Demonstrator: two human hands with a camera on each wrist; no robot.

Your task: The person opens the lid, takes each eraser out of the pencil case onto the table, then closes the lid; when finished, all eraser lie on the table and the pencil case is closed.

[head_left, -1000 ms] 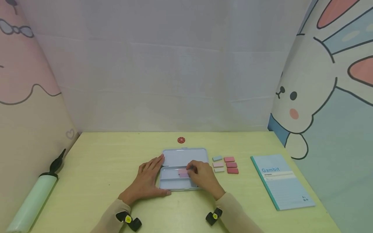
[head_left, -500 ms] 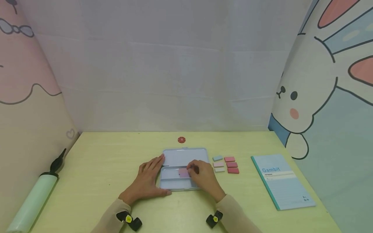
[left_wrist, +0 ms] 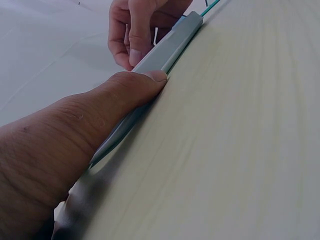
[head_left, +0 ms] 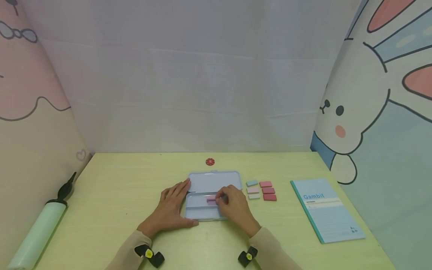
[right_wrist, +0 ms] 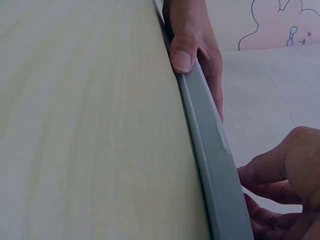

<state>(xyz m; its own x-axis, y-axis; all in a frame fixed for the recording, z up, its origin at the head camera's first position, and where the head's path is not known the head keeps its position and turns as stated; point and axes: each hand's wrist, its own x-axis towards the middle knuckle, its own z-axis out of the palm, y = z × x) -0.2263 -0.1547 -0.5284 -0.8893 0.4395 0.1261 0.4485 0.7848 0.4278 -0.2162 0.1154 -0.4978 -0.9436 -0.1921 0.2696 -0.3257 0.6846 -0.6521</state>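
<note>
The right hand has its fingers curled, thumb and fingertips pinching the end of a small pink block that sits in the far compartment of a pale, unfolded case; whether another block lies under it is too small to tell. In the right wrist view the case wall hides those fingertips. The left hand is spread, fingers extended along the left side of the case up to its lid, and thumb laid against the near edge, which both wrist views show pressed on the rim. Just beside the case, to the right, lie six blocks in two columns: from far to near, blue-green, pale pink and whitish ones, then three pinks deepening in shade. A red round chip lies beyond the lid. Farther right on the desk is a notebook marked "Gambit"; well apart at the left edge lies a pale green cylinder with a black nozzle. A white sheet hangs behind.
</note>
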